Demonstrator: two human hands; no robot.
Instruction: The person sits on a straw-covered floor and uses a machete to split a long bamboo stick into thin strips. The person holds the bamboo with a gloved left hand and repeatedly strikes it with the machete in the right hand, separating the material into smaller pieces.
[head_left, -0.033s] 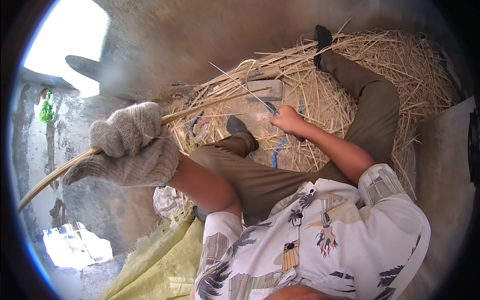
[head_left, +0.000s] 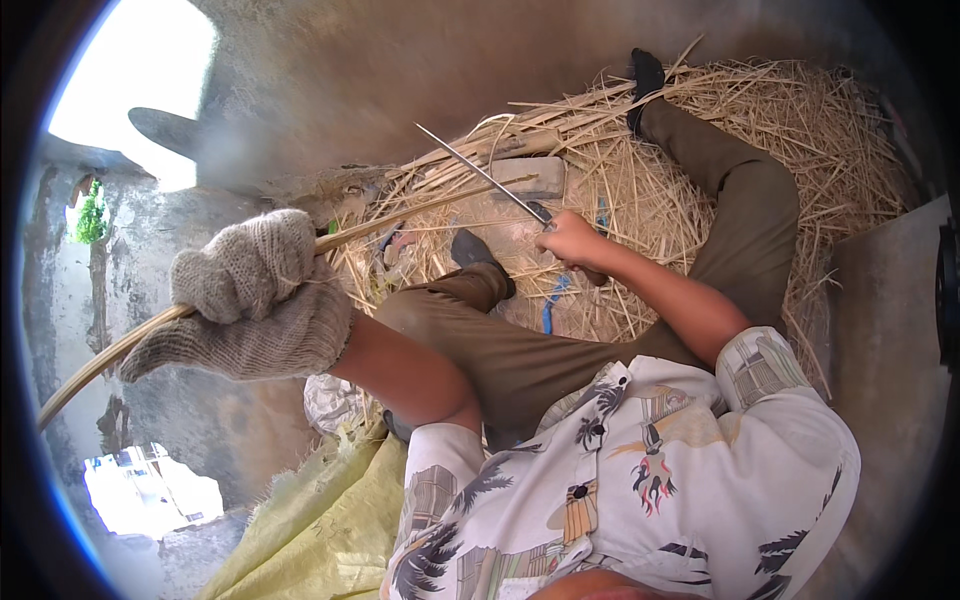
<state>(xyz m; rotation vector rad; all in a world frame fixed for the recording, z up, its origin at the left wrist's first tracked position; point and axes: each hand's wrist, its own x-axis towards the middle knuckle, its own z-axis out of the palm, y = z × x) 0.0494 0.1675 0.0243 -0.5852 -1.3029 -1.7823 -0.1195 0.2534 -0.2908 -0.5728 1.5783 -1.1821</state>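
My left hand (head_left: 245, 295), in a knitted grey glove, is closed around a long, thin bamboo-like strip (head_left: 400, 213). One end of the strip bends down past the glove to the left rim; the other reaches toward the middle. In my bare right hand (head_left: 572, 243) is the dark handle of a long, narrow knife (head_left: 475, 167). Its blade points up and to the left and crosses the strip near the strip's far end. Whether blade and strip touch there, I cannot tell.
Loose shavings and split strips (head_left: 760, 140) cover the floor around my outstretched legs. A block (head_left: 530, 178) lies beyond the blade, and a blue strap (head_left: 550, 305) lies between my legs. A yellow-green sack (head_left: 320, 520) is at lower left. Walls (head_left: 450, 60) stand close by.
My left hand has shifted slightly left and down with the strip. The knife has turned a little, so more of the blade's flat side shows.
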